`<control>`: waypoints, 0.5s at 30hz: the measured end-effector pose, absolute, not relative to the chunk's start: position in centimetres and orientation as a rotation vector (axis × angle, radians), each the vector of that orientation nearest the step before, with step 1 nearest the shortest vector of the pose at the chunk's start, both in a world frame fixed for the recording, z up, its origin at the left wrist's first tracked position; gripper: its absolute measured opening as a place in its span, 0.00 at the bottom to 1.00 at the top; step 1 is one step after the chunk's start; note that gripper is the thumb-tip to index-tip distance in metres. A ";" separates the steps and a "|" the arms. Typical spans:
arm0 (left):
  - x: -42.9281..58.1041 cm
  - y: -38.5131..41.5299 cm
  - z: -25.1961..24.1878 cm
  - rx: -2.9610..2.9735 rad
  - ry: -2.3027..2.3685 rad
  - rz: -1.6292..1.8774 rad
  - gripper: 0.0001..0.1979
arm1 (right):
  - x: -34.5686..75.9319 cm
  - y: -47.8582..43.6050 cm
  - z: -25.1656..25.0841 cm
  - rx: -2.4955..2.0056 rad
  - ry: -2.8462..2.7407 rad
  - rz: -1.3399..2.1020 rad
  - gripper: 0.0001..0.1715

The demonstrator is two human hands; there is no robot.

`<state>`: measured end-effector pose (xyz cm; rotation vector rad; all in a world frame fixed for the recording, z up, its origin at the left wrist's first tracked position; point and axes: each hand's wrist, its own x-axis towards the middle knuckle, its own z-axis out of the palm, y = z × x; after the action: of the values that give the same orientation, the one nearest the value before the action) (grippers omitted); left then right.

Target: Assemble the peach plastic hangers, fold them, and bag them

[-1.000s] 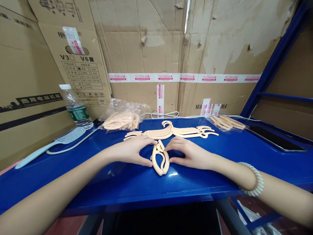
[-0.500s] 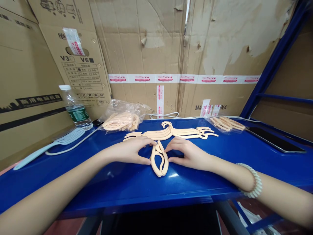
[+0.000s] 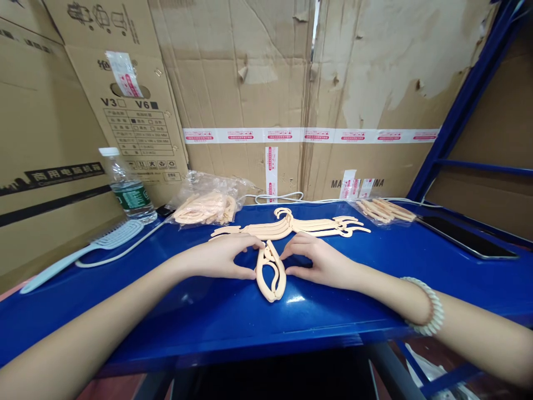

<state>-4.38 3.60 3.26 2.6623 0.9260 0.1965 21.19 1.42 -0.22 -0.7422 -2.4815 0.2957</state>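
Observation:
A peach plastic folding hanger (image 3: 280,284), folded into a narrow loop, lies on the blue table in front of me. My left hand (image 3: 227,256) touches its left side with thumb and fingertips. On the opposite side, the thumb and fingers of my right hand (image 3: 314,260) rest against the hanger's right edge, so it is held between both hands. Just behind lie several unfolded hangers (image 3: 270,228) of the same colour, stacked together with their hooks pointing away from me. Part of that stack's left arm is hidden behind my left hand.
A clear bag of folded hangers (image 3: 204,206) sits back left, a smaller bag (image 3: 385,210) back right. A water bottle (image 3: 133,194) and light-blue hairbrush (image 3: 119,234) are left; a dark tablet or phone (image 3: 468,238) lies right. White cable (image 3: 278,197) runs along the cardboard wall (image 3: 250,100).
The view has shifted very slightly. Both hands and the folded hanger keep the same places relative to each other.

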 end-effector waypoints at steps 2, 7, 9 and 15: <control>-4.4 3.6 3.3 2.671 0.921 0.203 0.22 | 21.2 1.4 -0.2 -0.734 -2.487 0.303 0.10; -4.4 3.7 3.4 2.706 0.915 0.215 0.20 | 21.2 1.4 -0.2 -0.738 -2.503 0.299 0.10; -4.5 3.8 3.5 2.716 0.956 0.210 0.18 | 21.3 1.4 -0.2 -0.744 -2.509 0.301 0.10; -5.2 3.9 4.3 2.621 1.065 -0.030 0.11 | 21.3 1.3 -0.1 -0.759 -2.505 0.294 0.12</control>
<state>-5.23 3.93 4.30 2.6212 1.0646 -0.0304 21.34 1.26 -0.09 -0.7590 -2.5052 0.2936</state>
